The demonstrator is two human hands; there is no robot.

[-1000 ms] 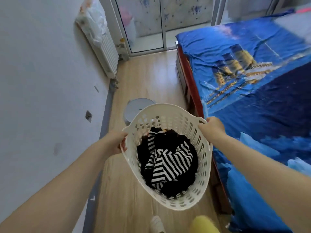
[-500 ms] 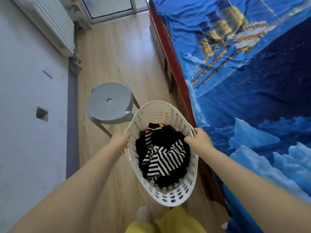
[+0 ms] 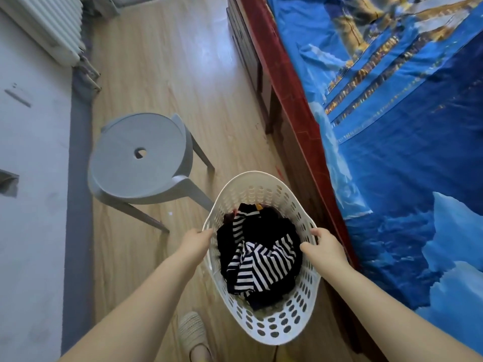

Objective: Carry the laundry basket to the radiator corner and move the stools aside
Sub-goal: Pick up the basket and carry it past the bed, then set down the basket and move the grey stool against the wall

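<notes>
I hold a white perforated laundry basket [image 3: 277, 327] low over the wooden floor, between the stool and the bed. My left hand [image 3: 196, 244] grips its left rim and my right hand [image 3: 324, 246] grips its right rim. Dark and black-and-white striped clothes [image 3: 257, 259] fill it. A round grey plastic stool [image 3: 136, 158] with a centre hole stands just ahead to the left, close to the wall. The white radiator [image 3: 49, 24] hangs on the left wall at the top left, beyond the stool.
A bed [image 3: 392, 152] with a blue ship-print cover and a red-brown frame runs along the right side. The grey-skirted wall [image 3: 34, 205] bounds the left. Open wooden floor [image 3: 170, 69] lies between stool and radiator. My slippered foot [image 3: 192, 333] shows at the bottom.
I have walked forward and my view has tilted down. The stool now appears larger and nearer, and the basket sits lower, beside the stool. Both hands keep their hold on the rim.
</notes>
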